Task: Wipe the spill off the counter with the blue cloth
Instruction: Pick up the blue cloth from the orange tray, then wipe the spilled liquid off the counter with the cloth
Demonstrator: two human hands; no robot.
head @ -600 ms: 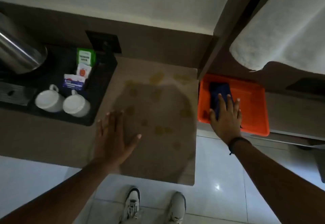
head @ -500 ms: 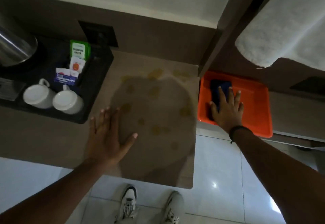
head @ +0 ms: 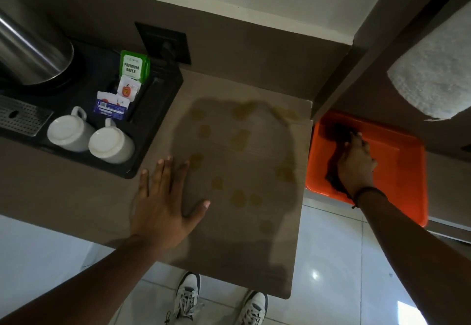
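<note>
A green sachet [head: 133,65] standing at the back of the black tray [head: 163,110] is showing "PREMIUM GREEN" in dark capitals. Smaller print above those words, and on the white and blue sachets [head: 112,104] below, is probably too blurred to read.

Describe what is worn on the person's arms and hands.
Both forearms are bare, with no sleeves in view. The right hand has a thin dark band with a small dangling end around its wrist. The left hand wears nothing: no ring, watch or glove visible.

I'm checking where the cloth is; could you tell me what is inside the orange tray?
The orange tray holds the blue cloth, with the right hand on top of it. The hand covers the cloth's middle.
</note>
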